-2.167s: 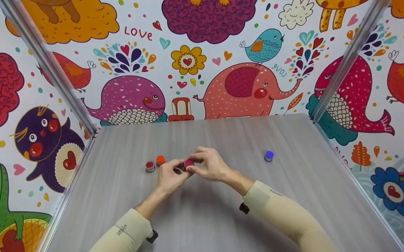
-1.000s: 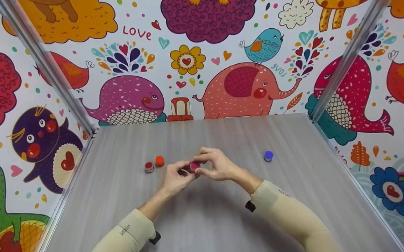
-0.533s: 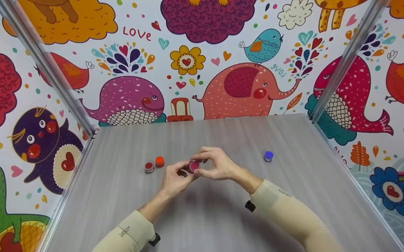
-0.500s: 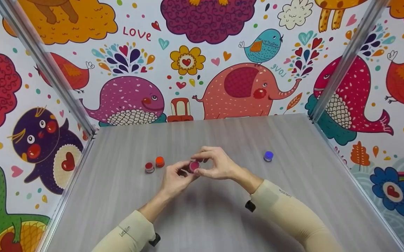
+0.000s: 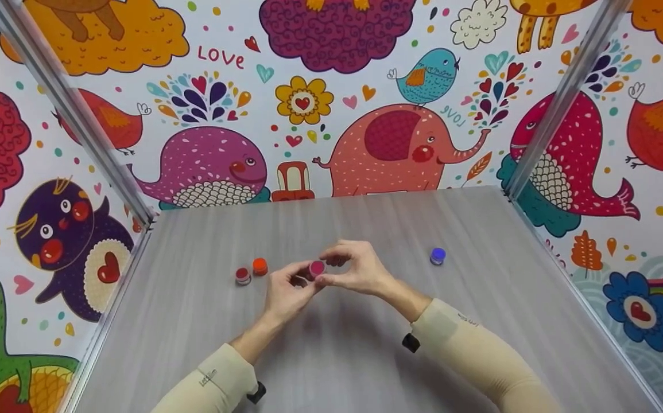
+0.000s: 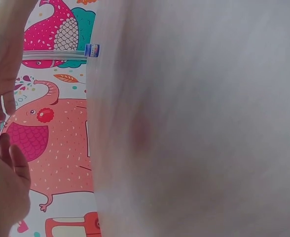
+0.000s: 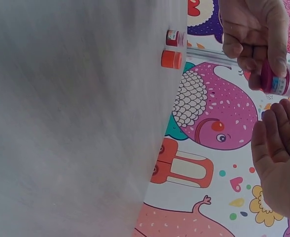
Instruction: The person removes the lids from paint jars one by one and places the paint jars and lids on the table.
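In the head view, my left hand (image 5: 285, 292) pinches a small magenta paint jar (image 5: 317, 268) above the table, its round top facing up. The right wrist view shows the jar's label and clear, ribbed end. My right hand (image 5: 361, 269) is beside the jar, thumb tip close to its near side; whether it touches cannot be told. The other right fingers bend loosely, apart from the jar. To the left on the table stand a dark red paint jar (image 5: 243, 276) and an orange paint jar (image 5: 259, 266). A blue paint jar (image 5: 437, 256) stands to the right.
The grey wood-grain table (image 5: 342, 355) ends at a back wall printed with cartoon animals. Metal posts (image 5: 566, 103) rise at the back corners, and rails run along the sides. Sleeves with black wrist straps (image 5: 411, 343) cover both forearms.
The right fingers have come off the magenta jar, and it stays in the left hand. Both hands have stayed in nearly the same place. The standing jars have not moved.
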Demonstrator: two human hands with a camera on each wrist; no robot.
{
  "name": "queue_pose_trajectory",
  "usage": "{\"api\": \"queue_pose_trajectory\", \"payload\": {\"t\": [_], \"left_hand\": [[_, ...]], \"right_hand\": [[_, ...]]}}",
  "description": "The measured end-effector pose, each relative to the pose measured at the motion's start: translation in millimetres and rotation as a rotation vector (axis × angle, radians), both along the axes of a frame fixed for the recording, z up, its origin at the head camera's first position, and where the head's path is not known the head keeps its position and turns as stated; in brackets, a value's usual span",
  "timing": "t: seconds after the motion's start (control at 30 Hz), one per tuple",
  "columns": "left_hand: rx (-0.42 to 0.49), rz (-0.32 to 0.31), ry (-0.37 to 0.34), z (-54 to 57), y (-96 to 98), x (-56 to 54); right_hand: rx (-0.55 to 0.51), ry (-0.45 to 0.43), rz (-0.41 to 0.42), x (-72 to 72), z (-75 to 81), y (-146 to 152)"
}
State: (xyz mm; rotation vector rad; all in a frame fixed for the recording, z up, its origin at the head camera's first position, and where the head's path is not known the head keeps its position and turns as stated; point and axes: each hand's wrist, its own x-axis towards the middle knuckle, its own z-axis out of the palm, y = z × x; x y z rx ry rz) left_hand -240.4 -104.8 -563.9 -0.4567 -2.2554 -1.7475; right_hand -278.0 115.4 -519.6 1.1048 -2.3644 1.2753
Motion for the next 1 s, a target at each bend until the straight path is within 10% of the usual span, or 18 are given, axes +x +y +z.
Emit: {"api": "queue_pose_trajectory", "payload": {"t": [0.5, 1.0], "left_hand": [[-0.019, 0.036, 0.029, -1.2, 3.1, -0.2], [-0.019, -0.010, 0.069, -4.7, 7.8, -2.9]], "right_hand": [[-0.047, -0.116, -0.038, 3.1, -2.4, -4.8], [0.006, 0.012, -0.012, -1.0, -3.4, 0.5]]}}
